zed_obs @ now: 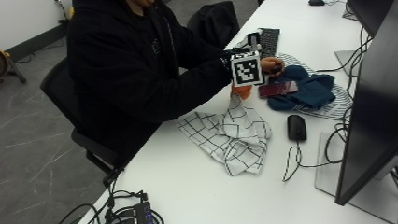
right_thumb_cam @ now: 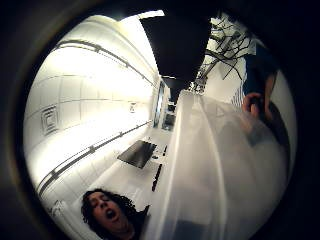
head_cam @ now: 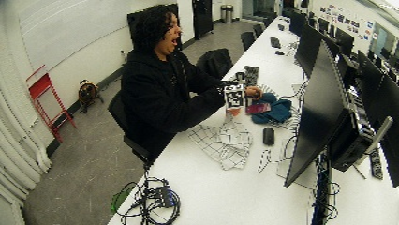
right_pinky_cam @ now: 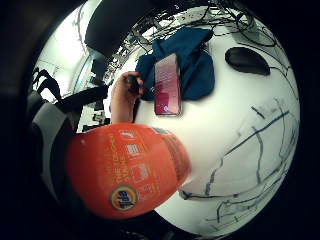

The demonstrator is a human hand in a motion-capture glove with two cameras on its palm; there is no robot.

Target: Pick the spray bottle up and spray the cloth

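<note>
White table [zed_obs: 205,186], hand hidden behind marker.

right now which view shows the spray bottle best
The little finger side palm view: the orange spray bottle fills much of it, label readable. The thumb side view shows only its pale upper part. In both outside views just a sliver of orange peeks below the right hand.

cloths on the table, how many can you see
3. A white checked cloth lies near the table edge below the raised right hand; a blue cloth sits beside the phone; a striped cloth lies under the blue one. More may be hidden.
</note>
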